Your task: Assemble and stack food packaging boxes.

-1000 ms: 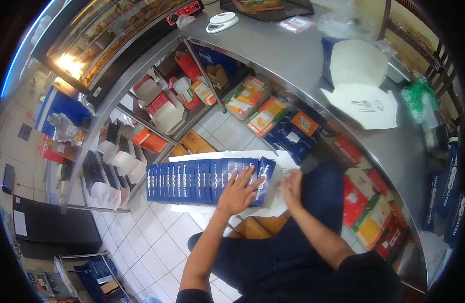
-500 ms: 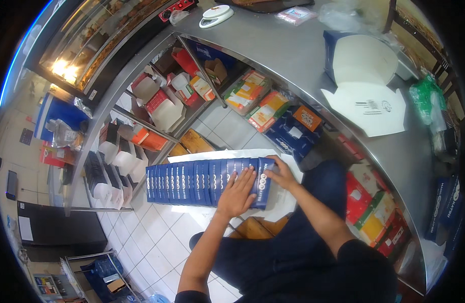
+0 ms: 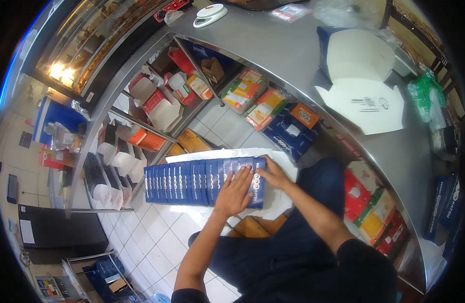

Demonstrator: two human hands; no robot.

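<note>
Fingers (image 3: 242,178) on blue, perhaps folded cartons (image 3: 198,182)

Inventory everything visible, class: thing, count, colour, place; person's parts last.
Blue boxes: many, blue, at the hands
White sheet: count unclear, white, beneath boxes
Wooden slats: several, brown, beneath sheet
Cartons: many, red, orange, blue, under counter
Shelf cartons: many, black-and-white, left
Counter: one, grey, upper right
Scale: one, white, on counter
Opened box: one, white and blue, on counter
Bag: one, green, right
Display case: one, dark-framed, upper left
Cabinet: one, black, lower left
Tiles: many, white, floor
Left hand: one, bare, on boxes
Right hand: one, bare, at end box
Legs: two, dark, below
</note>
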